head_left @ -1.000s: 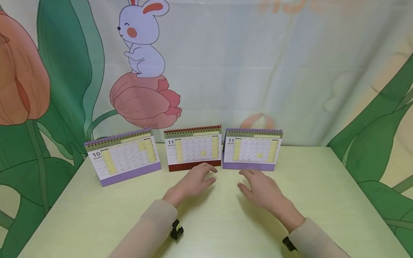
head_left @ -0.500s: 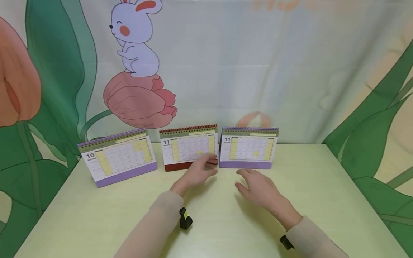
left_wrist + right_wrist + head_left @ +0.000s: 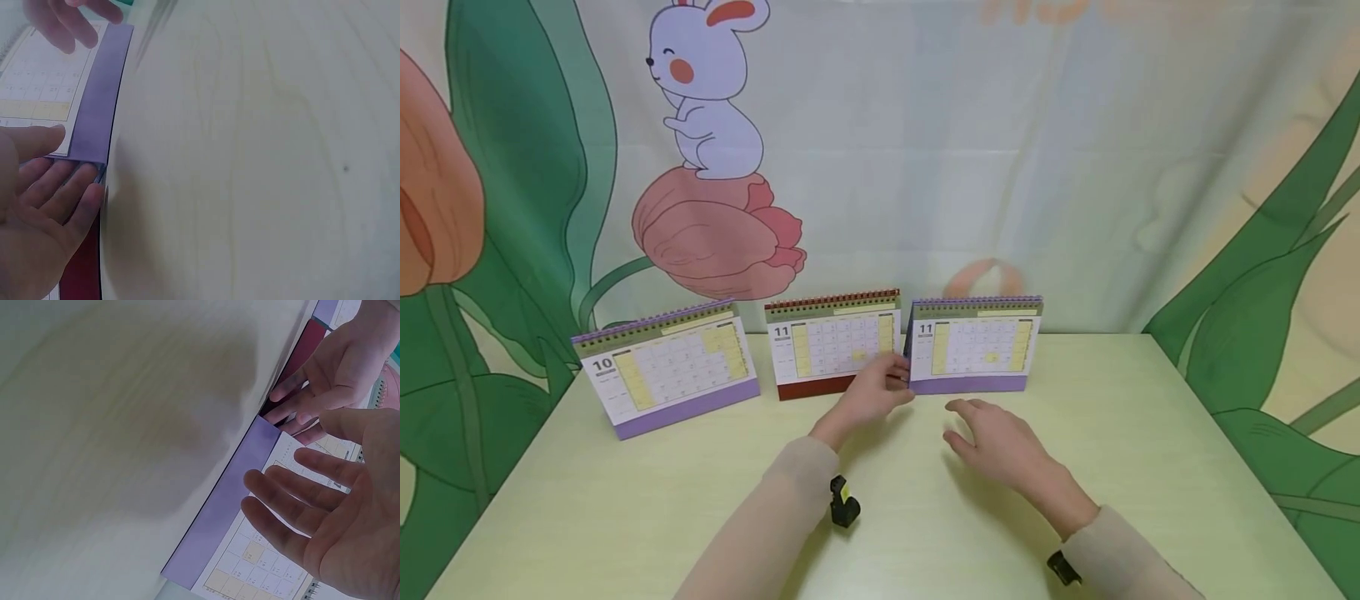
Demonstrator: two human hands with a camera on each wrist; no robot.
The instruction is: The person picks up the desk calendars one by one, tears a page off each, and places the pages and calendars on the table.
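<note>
Three desk calendars stand in a row. The right one, a purple calendar point(image 3: 976, 346) open at 11, has my left hand point(image 3: 872, 392) at its left edge. In the left wrist view the left thumb point(image 3: 47, 140) lies over the front of that purple calendar point(image 3: 103, 94), and the other fingers reach to its side edge, their tips partly hidden. My right hand point(image 3: 1003, 446) hovers before the same calendar, fingers spread and slightly bent, holding nothing; the right wrist view shows its palm. The red-based calendar point(image 3: 823, 350), also at 11, stands just left, partly covered by my left hand.
Another purple calendar point(image 3: 670, 367), showing 10, stands angled at the left of the pale wooden table point(image 3: 925, 533). Behind the row hangs a curtain point(image 3: 880, 167) printed with a rabbit and tulips. Small black wrist cameras sit below both sleeves.
My left hand has moved right, from in front of the red-based calendar to the left edge of the right purple one. The right hand stays nearly still; the head view has shifted slightly.
</note>
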